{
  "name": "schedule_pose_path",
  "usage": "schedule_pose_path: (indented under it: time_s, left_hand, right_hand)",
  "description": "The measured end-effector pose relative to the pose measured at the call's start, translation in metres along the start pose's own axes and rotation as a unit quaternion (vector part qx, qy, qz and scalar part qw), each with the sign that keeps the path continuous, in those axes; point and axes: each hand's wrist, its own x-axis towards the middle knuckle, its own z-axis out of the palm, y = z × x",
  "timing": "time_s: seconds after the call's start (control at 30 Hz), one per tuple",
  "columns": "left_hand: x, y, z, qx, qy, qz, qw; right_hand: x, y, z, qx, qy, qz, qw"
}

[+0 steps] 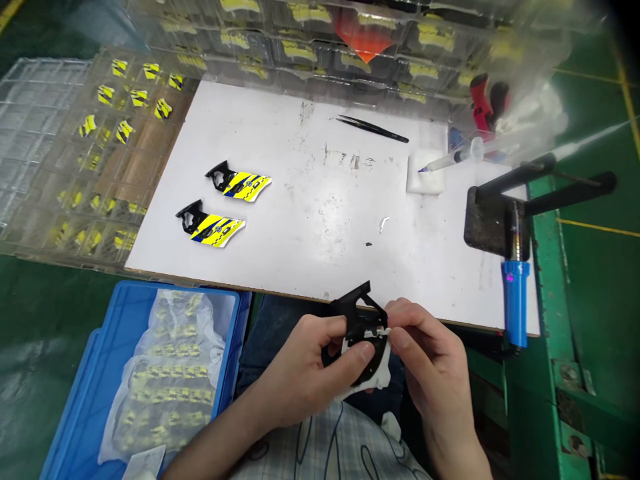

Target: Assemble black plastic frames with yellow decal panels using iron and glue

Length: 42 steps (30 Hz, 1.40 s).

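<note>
My left hand (305, 373) and my right hand (430, 360) both grip one black plastic part (357, 320) with a white edge, held over my lap just below the front edge of the white work board (320, 200). My right fingers pinch a small white piece at the part's right side. Two finished yellow, blue and black printed parts (240, 183) (213, 227) lie on the board's left side, apart from both hands.
A blue bin (100, 373) with a bag of yellow parts sits at lower left. Clear trays (95, 147) of parts lie left and behind. Black tweezers (373, 129), a syringe (453, 159) on a white pad, and a soldering iron (515, 300) in its black stand are at right.
</note>
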Motion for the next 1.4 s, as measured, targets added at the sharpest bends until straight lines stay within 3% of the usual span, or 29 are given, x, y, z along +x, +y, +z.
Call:
schedule_pose_path:
  time_s: [0.33, 0.6, 0.8, 1.03, 1.13, 1.23, 1.33, 1.4]
  left_hand:
    - [-0.001, 0.001, 0.002, 0.028, 0.016, 0.01, 0.999]
    - [0.0, -0.001, 0.002, -0.086, -0.009, -0.075, 0.993]
    - [0.004, -0.014, 0.009, -0.322, -0.064, -0.13, 0.936]
    - [0.007, -0.021, 0.019, -0.442, -0.124, -0.13, 0.879]
    - [0.006, -0.023, 0.018, -0.43, -0.119, -0.128, 0.886]
    - [0.005, -0.021, 0.016, -0.382, -0.078, -0.145, 0.91]
    - [0.004, -0.015, 0.014, -0.297, -0.047, -0.136, 0.944]
    - [0.003, -0.01, 0.013, -0.193, -0.003, -0.082, 0.978]
  right_hand:
    - [0.0, 0.001, 0.0, 0.003, 0.012, 0.008, 1.0]
    - [-0.001, -0.002, 0.0, 0.005, -0.003, 0.013, 1.0]
    - [0.0, -0.004, 0.0, 0.013, -0.017, 0.007, 1.0]
    - [-0.001, -0.005, 0.0, 0.006, -0.024, -0.012, 1.0]
    - [-0.002, -0.006, 0.0, 0.0, -0.027, -0.005, 1.0]
    - [-0.002, -0.007, -0.001, -0.005, -0.031, -0.001, 1.0]
    - [-0.002, -0.006, -0.002, 0.0, -0.027, -0.01, 1.0]
    - [-0.001, -0.005, -0.003, -0.012, -0.022, -0.01, 1.0]
